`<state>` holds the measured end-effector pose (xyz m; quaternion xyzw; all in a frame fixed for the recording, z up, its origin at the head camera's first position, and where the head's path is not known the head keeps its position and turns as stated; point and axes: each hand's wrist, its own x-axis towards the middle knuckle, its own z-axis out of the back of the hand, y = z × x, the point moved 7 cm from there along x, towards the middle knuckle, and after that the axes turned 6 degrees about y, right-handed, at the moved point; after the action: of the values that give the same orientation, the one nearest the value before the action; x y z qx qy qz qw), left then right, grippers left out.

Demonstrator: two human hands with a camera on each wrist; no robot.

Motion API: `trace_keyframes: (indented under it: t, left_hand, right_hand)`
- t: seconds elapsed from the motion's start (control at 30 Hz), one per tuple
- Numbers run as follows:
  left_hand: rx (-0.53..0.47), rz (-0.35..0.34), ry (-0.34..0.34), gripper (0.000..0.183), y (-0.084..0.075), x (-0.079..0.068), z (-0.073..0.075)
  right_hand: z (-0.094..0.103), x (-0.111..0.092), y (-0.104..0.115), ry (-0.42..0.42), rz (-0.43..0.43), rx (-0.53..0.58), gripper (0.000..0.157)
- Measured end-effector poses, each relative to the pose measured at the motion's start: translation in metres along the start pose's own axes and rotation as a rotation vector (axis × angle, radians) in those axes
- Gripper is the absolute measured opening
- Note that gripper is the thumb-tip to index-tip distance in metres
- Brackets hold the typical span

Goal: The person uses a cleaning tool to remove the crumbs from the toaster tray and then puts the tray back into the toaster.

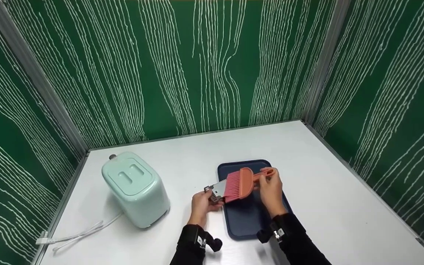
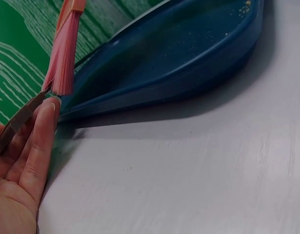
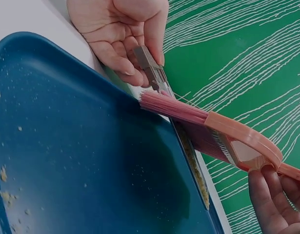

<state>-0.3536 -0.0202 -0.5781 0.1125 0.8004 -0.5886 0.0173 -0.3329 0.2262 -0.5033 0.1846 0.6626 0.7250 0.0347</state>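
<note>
My left hand [image 1: 200,207] holds a thin metal crumb tray [image 1: 219,187] by its slotted end, thumb and fingers pinching it. In my right hand [image 1: 272,190] is an orange brush [image 1: 247,182] with pink bristles, gripped at the handle. The bristles [image 3: 174,108] lie against the face of the crumb tray. Yellowish crumbs show along the crumb tray's lower edge in the right wrist view. Under both hands' work is a dark blue serving tray [image 1: 242,224], with crumbs [image 3: 7,196] scattered over its floor and gathered near one side.
A mint-green toaster [image 1: 142,195] stands on the left of the white table [image 1: 186,158], its two-slot top facing up. Its white cord and plug [image 1: 43,240] trail to the left edge. Green walls [image 1: 168,73] with white lines enclose the table at the back and sides.
</note>
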Motion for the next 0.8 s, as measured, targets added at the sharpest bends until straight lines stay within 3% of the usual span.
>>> trace_keyframes:
  t: [0.8]
  left_hand:
    - [0.048,-0.011,0.031,0.030,0.001,-0.002,-0.001]
  right_hand:
    - [0.031,0.001,-0.007,-0.033,-0.026,-0.047,0.020]
